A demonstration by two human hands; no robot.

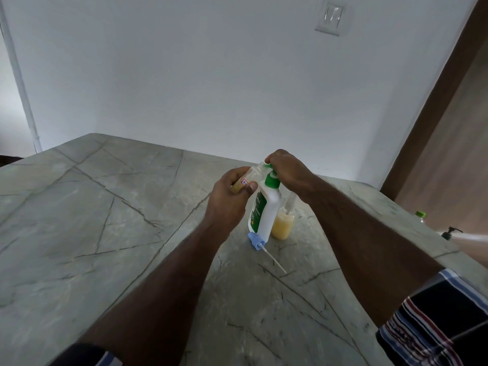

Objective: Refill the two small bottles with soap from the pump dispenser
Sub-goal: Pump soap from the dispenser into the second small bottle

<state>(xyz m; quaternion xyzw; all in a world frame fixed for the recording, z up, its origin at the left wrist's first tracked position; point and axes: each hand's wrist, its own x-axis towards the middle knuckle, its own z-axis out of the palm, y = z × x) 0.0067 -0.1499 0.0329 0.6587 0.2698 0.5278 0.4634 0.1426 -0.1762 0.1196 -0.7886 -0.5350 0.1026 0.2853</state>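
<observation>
A: Surface?

B: Grey stone countertop, veined with dark cracks. It runs back to a plain white wall.

A: Anything on the wall?

B: One white switch plate, high up towards the right. A pale pipe runs down the far left side.

A: Right side?

B: Brown wooden panel, slanting in view; door or frame, cannot tell which. At the counter's right edge stand a green-capped bottle and a dark pump top, both partly cut off.

A: Light?

B: Soft, even, brightest on the wall just above the counter's back edge.
</observation>
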